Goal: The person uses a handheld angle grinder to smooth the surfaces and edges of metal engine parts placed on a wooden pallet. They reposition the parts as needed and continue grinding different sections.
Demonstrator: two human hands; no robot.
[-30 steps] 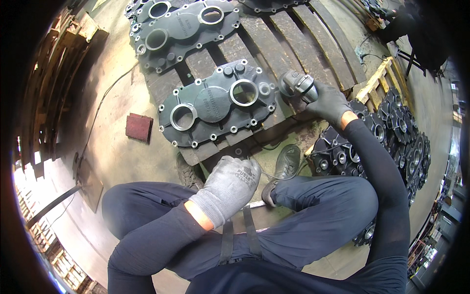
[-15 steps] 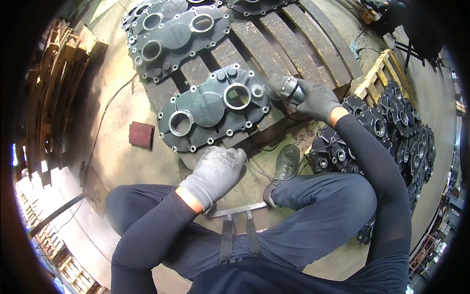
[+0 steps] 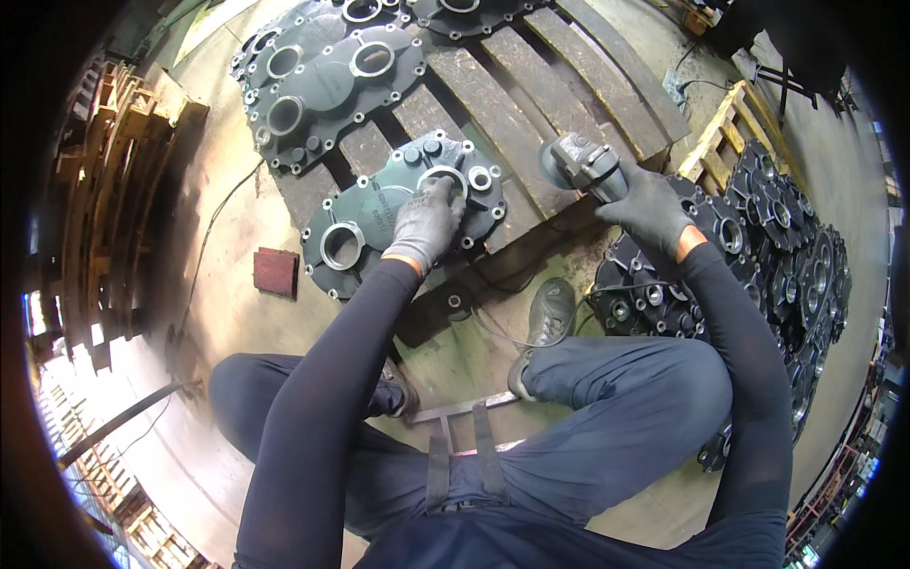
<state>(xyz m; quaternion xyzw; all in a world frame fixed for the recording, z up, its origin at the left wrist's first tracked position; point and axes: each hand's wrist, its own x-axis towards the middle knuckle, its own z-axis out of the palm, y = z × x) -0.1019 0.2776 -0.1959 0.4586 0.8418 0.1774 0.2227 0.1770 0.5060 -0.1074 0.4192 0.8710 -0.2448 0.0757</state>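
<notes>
Head view, the only one here. The left hand (image 3: pixel 429 223), in a thin grey knit glove, is mid-frame on a dark cast-metal cover (image 3: pixel 379 211), fingers bent over its right-hand big ring. Can't tell if they're pinching the rim or just resting there. The cover sits on the near end of a dark, scuffed wooden pallet (image 3: pixel 531 81), a bit above centre frame. It's a long, lobed shape with two big bare-metal rings, one smaller ring at the right end, two dark round knobs along the top edge and shiny bolt bosses around the outline.

The right hand (image 3: pixel 649 207), right of centre, has a darker grey glove and is wrapped around one angle grinder (image 3: pixel 590 163), metal head and round disc toward the left.

Upper left and top of frame: at least three more covers (image 3: pixel 327 81), overlapping, same kind of casting. Right side is a heap of black castings (image 3: pixel 777 256), too tangled to count, with one pale wood pallet (image 3: pixel 716 137) behind it. Left of centre, a squarish, rough-looking maroon pad (image 3: pixel 275 272) lies on the smooth floor (image 3: pixel 223 308); might be stacked, can't tell. Two shoes (image 3: pixel 550 313) show lower middle.
</notes>
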